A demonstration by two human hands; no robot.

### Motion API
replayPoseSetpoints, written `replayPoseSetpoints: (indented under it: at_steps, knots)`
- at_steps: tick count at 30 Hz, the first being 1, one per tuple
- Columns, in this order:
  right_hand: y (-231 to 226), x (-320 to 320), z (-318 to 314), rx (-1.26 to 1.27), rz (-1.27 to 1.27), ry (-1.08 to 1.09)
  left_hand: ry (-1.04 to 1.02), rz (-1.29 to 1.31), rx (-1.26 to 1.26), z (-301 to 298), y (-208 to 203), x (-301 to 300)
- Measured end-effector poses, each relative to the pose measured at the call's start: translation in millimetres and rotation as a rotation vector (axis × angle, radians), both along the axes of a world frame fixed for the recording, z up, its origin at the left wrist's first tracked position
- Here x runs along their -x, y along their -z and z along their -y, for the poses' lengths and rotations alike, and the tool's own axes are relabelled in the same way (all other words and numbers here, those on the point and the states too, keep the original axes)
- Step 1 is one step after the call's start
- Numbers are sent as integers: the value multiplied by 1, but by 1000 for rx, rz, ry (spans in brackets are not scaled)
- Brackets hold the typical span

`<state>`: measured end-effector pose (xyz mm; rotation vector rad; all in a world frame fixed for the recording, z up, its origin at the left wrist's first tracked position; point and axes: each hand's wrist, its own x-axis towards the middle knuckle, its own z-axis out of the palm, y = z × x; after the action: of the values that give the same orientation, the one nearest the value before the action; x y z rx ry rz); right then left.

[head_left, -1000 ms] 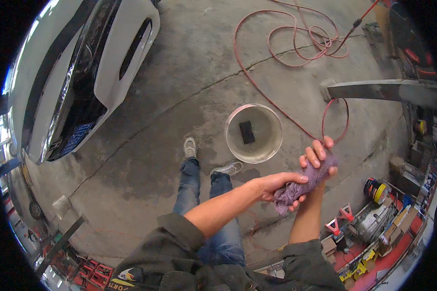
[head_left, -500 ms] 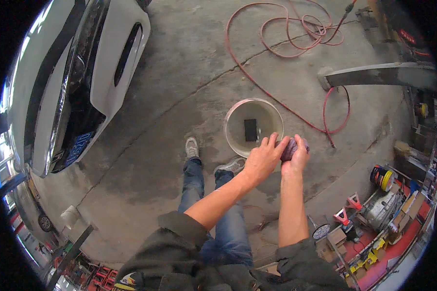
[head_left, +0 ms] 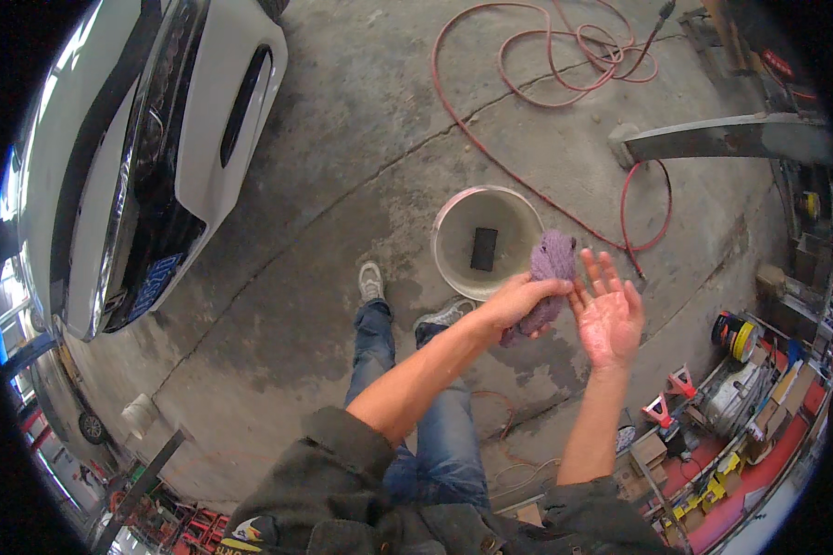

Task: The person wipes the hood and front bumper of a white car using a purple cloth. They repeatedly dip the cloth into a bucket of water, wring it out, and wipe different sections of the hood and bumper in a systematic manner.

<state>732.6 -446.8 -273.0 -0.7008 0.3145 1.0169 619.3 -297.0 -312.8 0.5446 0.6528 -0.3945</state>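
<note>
A crumpled purple cloth (head_left: 553,257) is gripped in my left hand (head_left: 518,302), thumb across it and fingers underneath. My right hand (head_left: 608,319) lies palm up just right of the cloth, fingers spread, its fingertips close to my left thumb; nothing rests on the palm. Below and to the left of the cloth, on the floor, stands a round whitish bucket (head_left: 442,242). A dark rectangular block (head_left: 483,249) is inside it. The cloth's lower part is partly covered by my left hand.
A white car's bumper (head_left: 215,120) fills the left. A red hose (head_left: 477,139) loops over the concrete floor beyond the bucket. At upper right a grey metal arm (head_left: 722,141) juts in. Tools and red jack stands (head_left: 659,410) crowd the lower right. My shoes stand beside the bucket.
The cloth was bunched between both hands, mostly in the right. Now my left hand alone holds it, looser and longer, and my right hand has opened and moved right.
</note>
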Motion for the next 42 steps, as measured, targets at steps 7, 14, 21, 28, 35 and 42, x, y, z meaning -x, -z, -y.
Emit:
replayPoseSetpoints:
  at_steps: [7, 14, 21, 28, 35, 42]
  knots:
    - [6, -1, -41, -292, 50, 66, -508, 177, 1174, 53, -88, -4]
    - [-14, 3, -106, -983, -76, -11, -591, 537, 1531, 75, -110, -20]
    - [-29, -24, -76, -1200, 113, -203, -245, 379, 1343, 47, -94, 6]
    - [-28, -24, -23, -151, 396, -398, 174, 272, 50, 24, -44, 8]
    - [43, -12, -37, 461, 481, -305, 307, 51, -781, 42, 29, -2]
    - [113, 9, -48, 833, 601, -201, 374, -173, -1081, 53, 70, 1]
